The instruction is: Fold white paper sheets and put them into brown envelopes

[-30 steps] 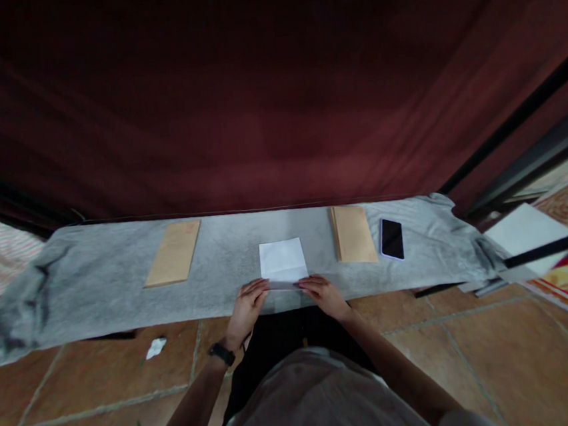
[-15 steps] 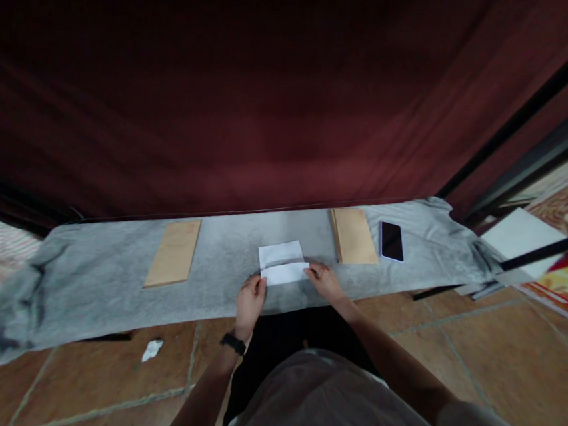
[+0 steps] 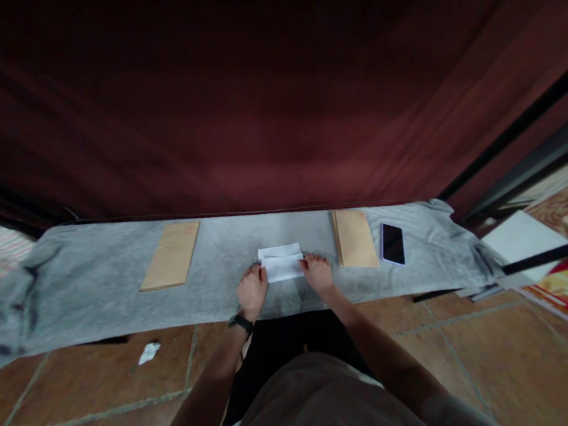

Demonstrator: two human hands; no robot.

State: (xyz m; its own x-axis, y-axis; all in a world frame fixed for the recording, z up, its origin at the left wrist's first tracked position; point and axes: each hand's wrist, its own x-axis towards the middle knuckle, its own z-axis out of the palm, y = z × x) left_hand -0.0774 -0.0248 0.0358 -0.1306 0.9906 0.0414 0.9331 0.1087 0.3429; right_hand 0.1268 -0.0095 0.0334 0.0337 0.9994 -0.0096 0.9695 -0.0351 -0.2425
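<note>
A white sheet of paper (image 3: pixel 283 269) lies on the grey cloth in front of me, its near part folded up over most of the far part. A strip of the far part shows beyond the flap. My left hand (image 3: pixel 252 288), with a dark band on its wrist, grips the paper's left edge, thumb on top. At the right edge my right hand (image 3: pixel 317 273) holds the same sheet, its thumb on the flap and its fingers curled at the side. Some fingertips of both hands are hidden.
A brown envelope (image 3: pixel 171 256) lies to the left. On the right are a small stack of brown envelopes (image 3: pixel 356 238) and a phone (image 3: pixel 392 243) with a dark screen. The grey cloth (image 3: pixel 94 278) covers a narrow table against a dark red curtain (image 3: pixel 267 141). A crumpled white scrap (image 3: pixel 149 352) is on the floor.
The near flap of the paper has moved farther up and now lies flatter over the far part. Both hands have shifted slightly forward along the paper's sides.
</note>
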